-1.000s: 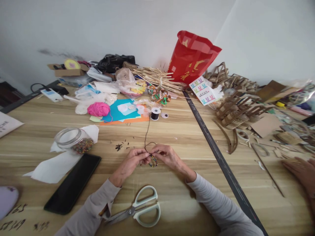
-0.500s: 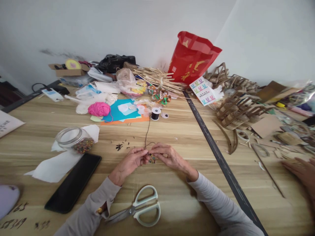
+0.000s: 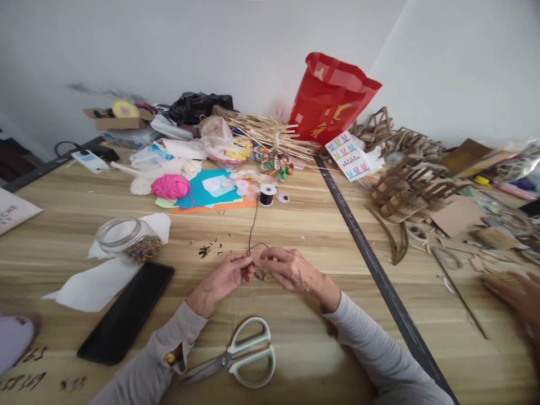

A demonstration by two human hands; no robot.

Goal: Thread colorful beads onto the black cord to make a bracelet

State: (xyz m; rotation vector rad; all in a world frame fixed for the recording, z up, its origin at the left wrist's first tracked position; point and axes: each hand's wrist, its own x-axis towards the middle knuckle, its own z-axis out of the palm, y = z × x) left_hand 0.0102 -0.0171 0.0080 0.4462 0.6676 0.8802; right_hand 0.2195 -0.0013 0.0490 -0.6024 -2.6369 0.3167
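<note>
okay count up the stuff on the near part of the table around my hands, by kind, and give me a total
Scissors: 1
Black phone: 1
Glass jar of beads: 1
White paper sheet: 1
Black thread spool: 1
Beaded strand, pinched between left hand and right hand: 1
Total: 6

Single head-worn camera, looking forward and down across the worktop [image 3: 320,225] toward the far wall. Near field: the wearer's forearms and scissors [image 3: 240,360]. No second view, so no overlap.
</note>
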